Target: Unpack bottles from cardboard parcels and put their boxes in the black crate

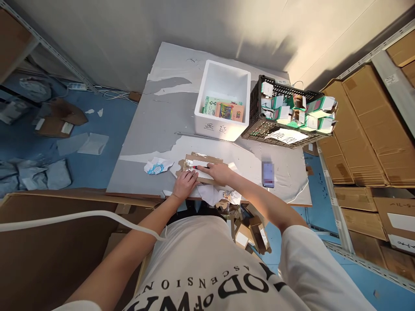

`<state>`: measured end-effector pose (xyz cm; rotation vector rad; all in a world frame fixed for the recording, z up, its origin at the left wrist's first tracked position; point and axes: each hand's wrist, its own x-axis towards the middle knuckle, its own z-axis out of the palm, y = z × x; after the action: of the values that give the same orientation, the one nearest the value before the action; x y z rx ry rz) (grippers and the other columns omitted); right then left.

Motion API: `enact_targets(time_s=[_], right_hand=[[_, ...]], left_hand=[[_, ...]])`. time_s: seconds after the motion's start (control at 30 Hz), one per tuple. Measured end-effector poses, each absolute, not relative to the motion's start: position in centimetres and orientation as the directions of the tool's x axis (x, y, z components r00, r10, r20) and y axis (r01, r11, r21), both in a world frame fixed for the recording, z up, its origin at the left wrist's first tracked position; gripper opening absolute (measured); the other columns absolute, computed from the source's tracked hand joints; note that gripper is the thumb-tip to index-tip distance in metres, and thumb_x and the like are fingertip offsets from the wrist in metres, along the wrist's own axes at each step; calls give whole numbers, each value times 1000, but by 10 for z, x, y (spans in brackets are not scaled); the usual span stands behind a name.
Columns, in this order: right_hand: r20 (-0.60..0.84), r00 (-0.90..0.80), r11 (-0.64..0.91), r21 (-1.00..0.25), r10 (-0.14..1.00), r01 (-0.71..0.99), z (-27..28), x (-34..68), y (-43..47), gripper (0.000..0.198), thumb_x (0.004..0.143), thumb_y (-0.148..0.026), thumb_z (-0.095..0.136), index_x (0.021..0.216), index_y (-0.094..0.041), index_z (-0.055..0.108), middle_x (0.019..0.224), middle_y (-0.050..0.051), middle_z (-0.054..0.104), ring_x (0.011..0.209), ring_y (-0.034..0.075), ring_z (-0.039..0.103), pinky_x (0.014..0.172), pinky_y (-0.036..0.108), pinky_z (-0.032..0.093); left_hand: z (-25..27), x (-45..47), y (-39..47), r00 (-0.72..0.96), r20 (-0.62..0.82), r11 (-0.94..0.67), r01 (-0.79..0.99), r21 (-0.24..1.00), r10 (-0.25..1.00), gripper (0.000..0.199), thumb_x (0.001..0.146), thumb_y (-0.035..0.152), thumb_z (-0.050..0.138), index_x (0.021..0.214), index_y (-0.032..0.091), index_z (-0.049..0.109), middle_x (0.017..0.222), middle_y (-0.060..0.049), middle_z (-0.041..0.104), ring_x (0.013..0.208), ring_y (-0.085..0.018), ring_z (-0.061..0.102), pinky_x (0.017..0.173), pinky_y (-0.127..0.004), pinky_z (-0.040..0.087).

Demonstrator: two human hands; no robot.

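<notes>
A small flat cardboard box (pixel 207 176) with a white label and shiny tape lies near the front edge of the table. My left hand (pixel 186 183) grips its near left corner, fingers over the top. In my right hand (pixel 218 172) is a slim black tool with a red end (pixel 196 167), held low over the label with the index finger along it. Whether it is a pen or a cutter I cannot make out. Left of the box lies crumpled white paper with blue print (pixel 158 166); more crumpled paper (pixel 210 194) hangs at the table edge below my right wrist.
Behind the box stand a white foam box (pixel 214 129) holding flat printed packs and a black crate (pixel 256 123) full of small green-and-white cartons. A phone (pixel 268 174) lies on the right of the table (pixel 136 142). Cardboard boxes (pixel 363 125) fill the right-hand shelf.
</notes>
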<state>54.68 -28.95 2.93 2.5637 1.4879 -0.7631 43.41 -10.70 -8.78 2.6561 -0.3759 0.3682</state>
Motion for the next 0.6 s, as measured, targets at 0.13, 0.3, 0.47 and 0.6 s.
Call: enact_targets(time_s=[0.13, 0.3, 0.47, 0.6], right_hand=[[-486, 450, -570, -127, 749, 812, 35, 541, -290, 62, 92, -19, 42, 148, -35, 22, 113, 13, 59, 85, 24, 64, 69, 33, 46], [-537, 531, -656, -58, 655, 752, 53, 535, -335, 60, 90, -11, 43, 144, -36, 33, 107, 11, 61, 83, 23, 63, 65, 30, 43], [-579, 610, -752, -10, 541, 659, 66, 525, -419, 75, 80, 1, 46, 143, -40, 35, 97, 9, 61, 74, 20, 60, 57, 27, 38], [-529, 640, -754, 2, 557, 657, 67, 511, -459, 78, 80, 0, 43, 145, -42, 30, 103, 9, 59, 84, 21, 58, 56, 25, 37]], left_hand=[[-88, 435, -107, 934, 291, -866, -313, 390, -207, 35, 92, 38, 49, 120, 21, 61, 116, -14, 64, 108, -29, 57, 92, -49, 45], [-89, 435, -108, 936, 295, -874, -298, 383, -190, 35, 92, 40, 48, 117, 21, 63, 114, -13, 65, 105, -28, 57, 92, -47, 43], [-88, 435, -109, 944, 277, -876, -279, 392, -177, 37, 92, 41, 47, 118, 20, 63, 112, -15, 66, 105, -29, 57, 92, -47, 44], [-85, 436, -107, 945, 268, -869, -287, 404, -188, 36, 91, 41, 48, 118, 21, 63, 111, -14, 66, 103, -29, 57, 92, -48, 44]])
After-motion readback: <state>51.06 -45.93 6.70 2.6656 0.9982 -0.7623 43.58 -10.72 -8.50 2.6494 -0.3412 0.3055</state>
